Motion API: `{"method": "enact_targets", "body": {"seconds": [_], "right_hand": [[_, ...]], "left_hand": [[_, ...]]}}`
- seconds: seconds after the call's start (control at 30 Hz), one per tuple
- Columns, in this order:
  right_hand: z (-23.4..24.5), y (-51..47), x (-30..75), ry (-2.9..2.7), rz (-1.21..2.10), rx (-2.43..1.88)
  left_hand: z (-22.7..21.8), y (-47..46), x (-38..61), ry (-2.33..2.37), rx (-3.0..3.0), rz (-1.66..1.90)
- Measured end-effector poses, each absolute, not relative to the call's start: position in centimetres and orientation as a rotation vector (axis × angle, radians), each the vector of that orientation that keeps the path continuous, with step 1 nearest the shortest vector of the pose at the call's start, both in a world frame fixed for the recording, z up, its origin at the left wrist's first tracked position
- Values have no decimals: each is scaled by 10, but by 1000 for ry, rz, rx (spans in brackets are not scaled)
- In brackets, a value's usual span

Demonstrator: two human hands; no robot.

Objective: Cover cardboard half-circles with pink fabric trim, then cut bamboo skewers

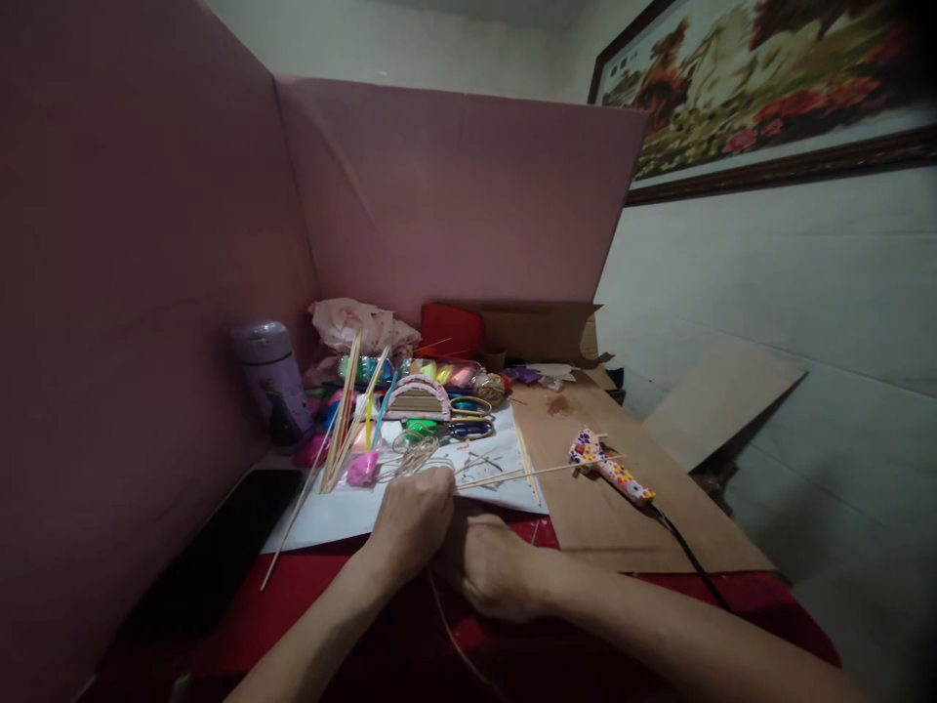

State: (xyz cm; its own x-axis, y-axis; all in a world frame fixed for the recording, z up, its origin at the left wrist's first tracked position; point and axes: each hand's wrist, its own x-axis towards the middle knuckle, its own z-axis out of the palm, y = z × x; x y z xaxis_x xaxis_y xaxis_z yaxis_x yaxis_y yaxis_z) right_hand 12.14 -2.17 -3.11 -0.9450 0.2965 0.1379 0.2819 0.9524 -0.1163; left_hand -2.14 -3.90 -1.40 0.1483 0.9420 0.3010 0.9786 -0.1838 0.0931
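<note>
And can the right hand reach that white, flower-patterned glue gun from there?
Probably yes: only a thin, pale wooden stick seems to cross in front of the glue gun. The right hand looks busy beside the left hand, though, so it may need freeing first.

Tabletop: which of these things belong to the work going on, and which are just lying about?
Seemingly in the work:
thin sticks, jutting out by the left hand and right hand; the grip itself is hidden
string, hanging below the hands

Seemingly just lying about:
patterned glue gun, on cardboard
lavender flask
pink packet, over white paper
</note>
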Motion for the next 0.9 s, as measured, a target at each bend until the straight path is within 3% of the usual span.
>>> {"method": "enact_targets", "body": {"seconds": [0.1, 0.27, 0.4, 0.57, 0.77, 0.9], "right_hand": [[-22, -34, 135, -2884, 224, -407], [-25, -35, 142, -2795, 225, -1043], [-30, -40, 139, -2778, 227, -1013], [-31, -30, 127, -2764, 176, -1327], [-27, -16, 123, -2895, 304, -1350], [-25, -40, 140, -2726, 356, -1059]], "left_hand": [[-13, -38, -21, -1920, -2287, -445], [-13, -36, -21, -1920, -2278, -446], [-13, -36, -21, -1898, -2272, -445], [-12, -37, -20, -1889, -2273, -428], [-10, -39, -19, -1924, -2291, -409], [-10, -40, -21, -1926, -2321, -404]]}}
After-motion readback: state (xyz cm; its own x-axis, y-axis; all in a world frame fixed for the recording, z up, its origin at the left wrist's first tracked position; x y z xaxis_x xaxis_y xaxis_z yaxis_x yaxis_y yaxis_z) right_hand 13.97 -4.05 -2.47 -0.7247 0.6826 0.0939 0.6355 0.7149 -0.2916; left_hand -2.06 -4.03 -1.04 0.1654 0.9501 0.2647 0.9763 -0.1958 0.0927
